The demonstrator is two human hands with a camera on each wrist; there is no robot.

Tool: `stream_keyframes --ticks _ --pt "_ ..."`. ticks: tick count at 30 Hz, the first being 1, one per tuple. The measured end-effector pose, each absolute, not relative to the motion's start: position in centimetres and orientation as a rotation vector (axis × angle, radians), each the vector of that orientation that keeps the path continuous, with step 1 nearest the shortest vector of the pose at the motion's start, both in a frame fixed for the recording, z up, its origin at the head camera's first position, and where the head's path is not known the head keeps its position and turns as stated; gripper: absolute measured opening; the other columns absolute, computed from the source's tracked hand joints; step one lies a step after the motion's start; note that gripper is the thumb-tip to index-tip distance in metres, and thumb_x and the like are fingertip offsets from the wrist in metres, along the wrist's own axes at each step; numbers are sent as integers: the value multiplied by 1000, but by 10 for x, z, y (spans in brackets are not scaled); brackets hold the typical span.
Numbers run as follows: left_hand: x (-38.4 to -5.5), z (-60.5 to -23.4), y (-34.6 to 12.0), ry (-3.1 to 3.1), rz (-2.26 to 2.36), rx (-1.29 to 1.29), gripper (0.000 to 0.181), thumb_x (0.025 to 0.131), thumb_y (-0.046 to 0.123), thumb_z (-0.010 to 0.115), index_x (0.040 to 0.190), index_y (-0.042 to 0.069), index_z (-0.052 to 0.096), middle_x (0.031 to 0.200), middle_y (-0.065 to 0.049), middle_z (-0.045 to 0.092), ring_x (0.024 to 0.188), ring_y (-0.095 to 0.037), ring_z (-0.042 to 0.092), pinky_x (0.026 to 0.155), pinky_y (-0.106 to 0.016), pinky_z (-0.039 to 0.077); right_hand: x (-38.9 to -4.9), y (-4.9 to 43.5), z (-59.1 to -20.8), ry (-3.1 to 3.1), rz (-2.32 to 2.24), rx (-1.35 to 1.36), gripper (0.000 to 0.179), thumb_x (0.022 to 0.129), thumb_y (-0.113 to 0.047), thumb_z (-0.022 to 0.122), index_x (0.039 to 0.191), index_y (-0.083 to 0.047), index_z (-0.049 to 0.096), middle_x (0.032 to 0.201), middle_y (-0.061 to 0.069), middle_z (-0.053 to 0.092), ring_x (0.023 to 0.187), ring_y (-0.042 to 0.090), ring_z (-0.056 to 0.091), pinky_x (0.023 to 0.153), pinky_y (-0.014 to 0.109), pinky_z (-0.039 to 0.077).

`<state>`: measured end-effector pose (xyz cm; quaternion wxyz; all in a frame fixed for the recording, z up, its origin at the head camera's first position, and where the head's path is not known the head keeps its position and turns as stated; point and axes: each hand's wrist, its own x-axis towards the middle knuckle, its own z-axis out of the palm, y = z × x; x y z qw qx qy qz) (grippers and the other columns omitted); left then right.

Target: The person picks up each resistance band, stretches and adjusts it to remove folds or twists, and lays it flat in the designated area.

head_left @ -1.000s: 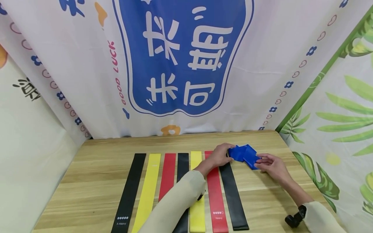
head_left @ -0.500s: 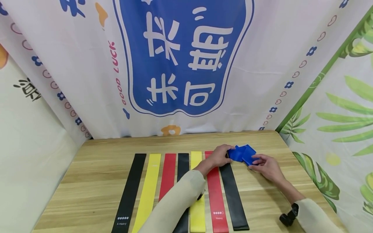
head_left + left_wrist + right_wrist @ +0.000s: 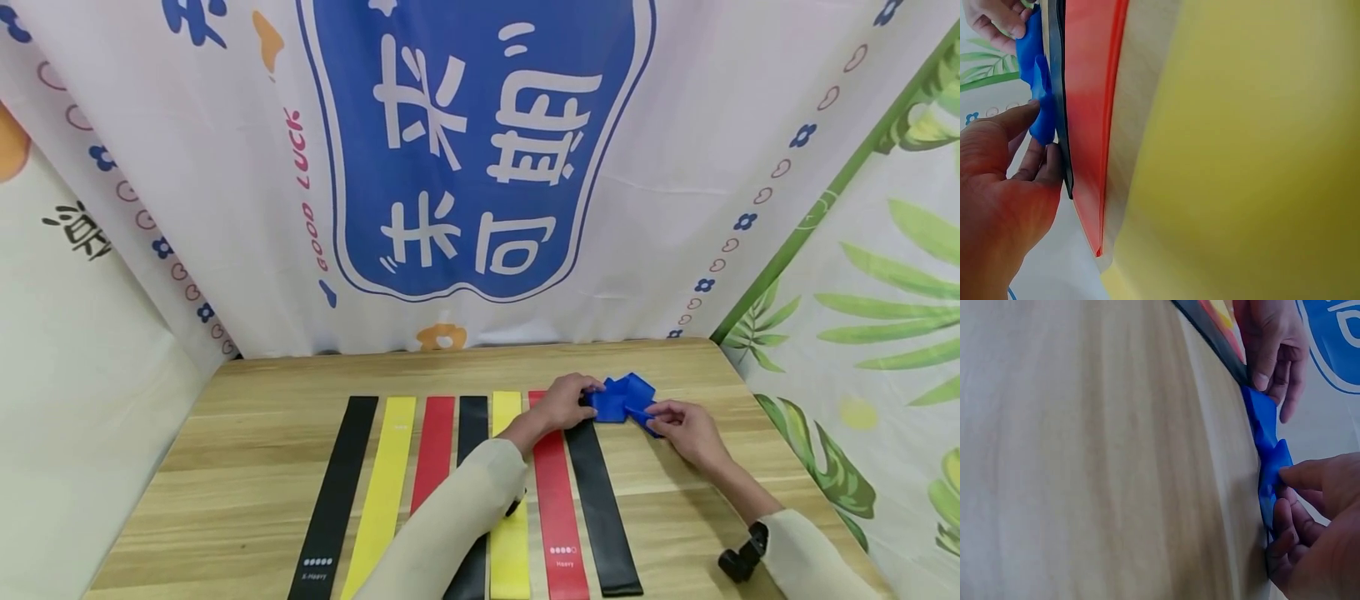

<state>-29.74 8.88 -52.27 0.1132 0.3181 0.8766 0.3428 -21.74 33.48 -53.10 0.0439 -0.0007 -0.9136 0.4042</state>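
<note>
A crumpled blue resistance band [image 3: 615, 406] lies folded at the back right of the table, between both hands. My left hand [image 3: 564, 402] pinches its left end, reaching across the tops of a red band [image 3: 555, 492] and a black band [image 3: 603, 517]. In the left wrist view, the thumb and fingers of the left hand [image 3: 1007, 175] close on the lower end of the blue band [image 3: 1040, 81]. On the other side my right hand [image 3: 692, 429] pinches the right end. The right wrist view shows the right hand [image 3: 1329, 512] with thumb and fingers on the blue band [image 3: 1264, 422].
Several flat bands lie side by side on the wooden table [image 3: 217, 475], among them a black one [image 3: 337, 483] marked X-Heavy, a yellow one [image 3: 386, 483] and a red one [image 3: 435, 437]. A printed curtain [image 3: 660, 208] hangs behind the table's back edge.
The right hand has moved slightly left with its end of the blue band. A fold of the band now lies over toward the left hand, which has stayed in place.
</note>
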Motion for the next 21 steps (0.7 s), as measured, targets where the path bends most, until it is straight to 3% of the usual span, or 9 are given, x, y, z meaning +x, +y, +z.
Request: stream_keyframes --ticks 8,15,21 --pt "-299 -521 86 2555 1088 945 32 100 10 74 132 10 72 115 -5 72 107 -13 65 95 -19 53 -221 340 -520 -2680 1479 -130 24 101 -7 72 118 11 72 99 15 78 80 2 66 68 20 55" --pt "-300 -522 83 2495 1161 913 27 100 14 75 127 8 75 95 3 66 87 -6 56 83 -17 49 -228 354 -510 -2514 1728 -221 34 105 -11 67 128 14 64 94 -10 77 86 -3 68 75 21 57" --pt "-300 -518 80 2485 1209 868 28 99 16 76 126 8 75 84 3 60 77 -7 52 72 -18 45 -232 367 -503 -2271 1996 -316 13 106 -10 64 113 -2 71 86 -15 73 77 0 67 72 20 58"
